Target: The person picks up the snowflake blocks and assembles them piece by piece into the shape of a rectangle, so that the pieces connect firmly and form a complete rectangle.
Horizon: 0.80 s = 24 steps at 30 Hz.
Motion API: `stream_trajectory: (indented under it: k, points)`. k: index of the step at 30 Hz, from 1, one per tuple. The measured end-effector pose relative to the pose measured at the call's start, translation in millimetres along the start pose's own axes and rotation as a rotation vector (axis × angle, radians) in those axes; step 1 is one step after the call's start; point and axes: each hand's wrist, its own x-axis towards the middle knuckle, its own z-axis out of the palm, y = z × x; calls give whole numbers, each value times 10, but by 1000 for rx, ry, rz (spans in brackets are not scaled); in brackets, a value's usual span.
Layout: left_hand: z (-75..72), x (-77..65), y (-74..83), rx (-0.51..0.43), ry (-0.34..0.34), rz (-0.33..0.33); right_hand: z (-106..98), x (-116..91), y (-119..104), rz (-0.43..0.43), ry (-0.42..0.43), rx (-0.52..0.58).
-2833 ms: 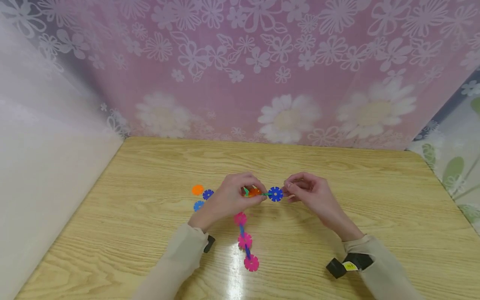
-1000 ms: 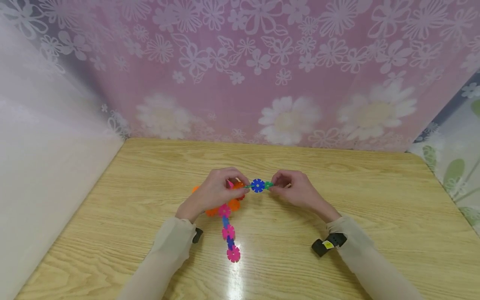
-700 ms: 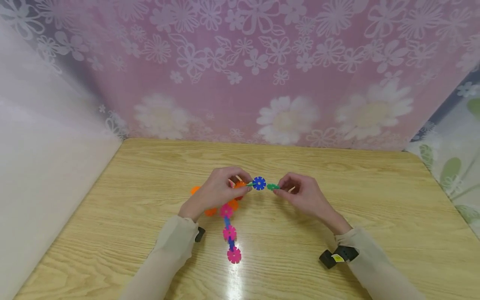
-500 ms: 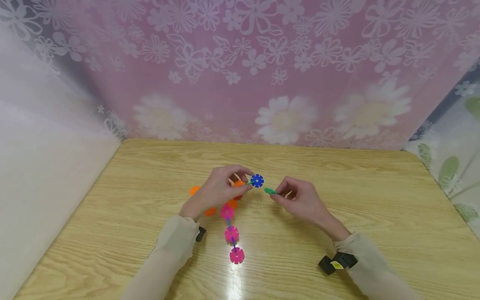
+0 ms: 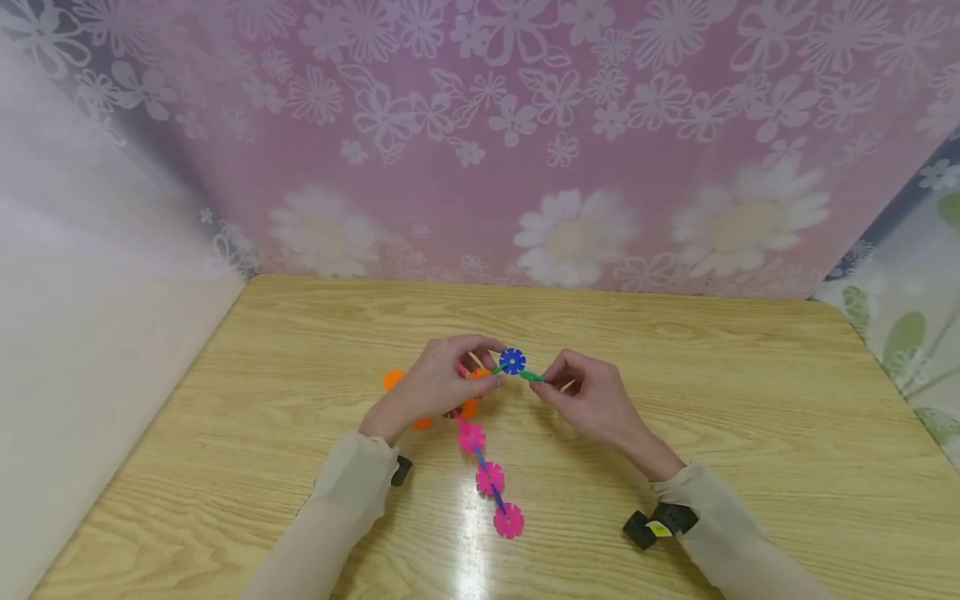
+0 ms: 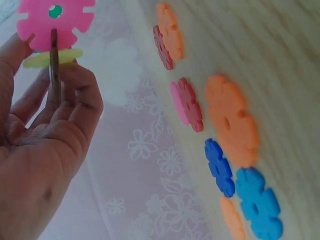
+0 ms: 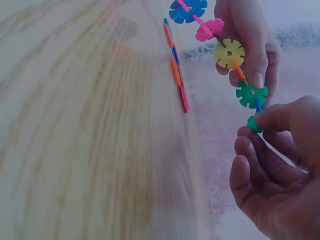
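My left hand (image 5: 442, 383) grips a chain of slotted flower-shaped discs close to one end. Pink discs (image 5: 490, 490) joined by blue ones trail from under it toward me. In the right wrist view, a yellow disc (image 7: 222, 49), an orange one edge-on and a green disc (image 7: 245, 96) run along the chain beside the left fingers. A dark blue disc (image 5: 506, 357) sticks out past the left fingertips. Between thumb and fingers my right hand (image 5: 596, 404) pinches a small green disc (image 5: 529, 376), its edge right at the blue disc's lower right rim.
Loose flower discs lie on the wooden table (image 5: 262, 467), partly behind the left arm: orange (image 6: 220, 110), dark blue (image 6: 219, 167), light blue (image 6: 257, 205) and red (image 6: 192, 107) among them. A floral curtain (image 5: 420, 208) hangs at the back edge.
The right hand's green disc stood beside the blue one, came away down and right, and is now back at its rim. The pink end of the chain has swung to the right.
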Motion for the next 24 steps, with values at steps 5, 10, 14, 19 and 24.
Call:
stream_trajectory:
  k: [5,10,14,19,24]
  points:
    - [-15,-25,-48,-97,-19,-24,17,-4,3,-13,3,0]
    - [-4,-44,-84,-184,-12,-82,55,-8,18,-80,17,-12]
    - [29,-62,-114,-231,-8,-119,80,-17,25,-148,24,-33]
    - [69,-115,-119,-296,-19,-134,89,-15,29,-196,27,-62]
    - [94,-189,-107,-305,-25,-159,83,-18,31,-231,3,-89]
